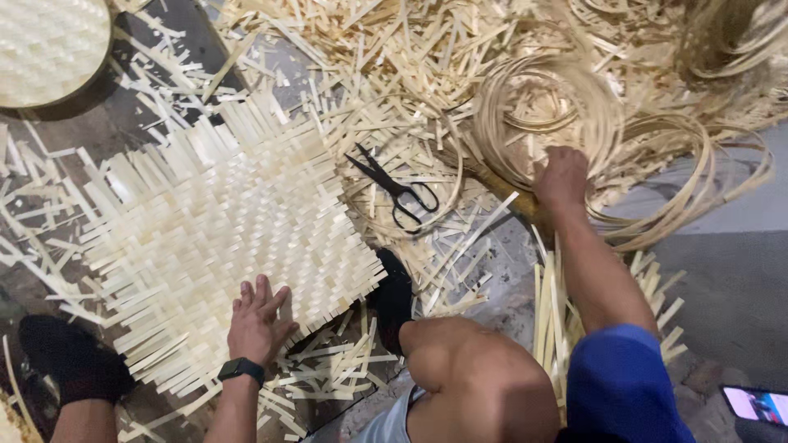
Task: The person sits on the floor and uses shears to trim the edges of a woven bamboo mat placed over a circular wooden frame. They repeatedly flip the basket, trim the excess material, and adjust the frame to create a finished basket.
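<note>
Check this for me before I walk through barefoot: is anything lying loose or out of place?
Yes. Black scissors lie open among loose cut strips littering the floor, between the woven mat and the coiled hoops, easy to miss.

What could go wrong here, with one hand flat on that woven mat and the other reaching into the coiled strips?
1. The scissors lie among loose strips, between the mat and the coils; an arm sweeping across might catch the blades.
2. The right hand is at the coils; pulling one could drag the tangled neighbours along.
3. The left hand presses only the mat's near edge, so the loose strip ends elsewhere might shift or slip out.
</note>
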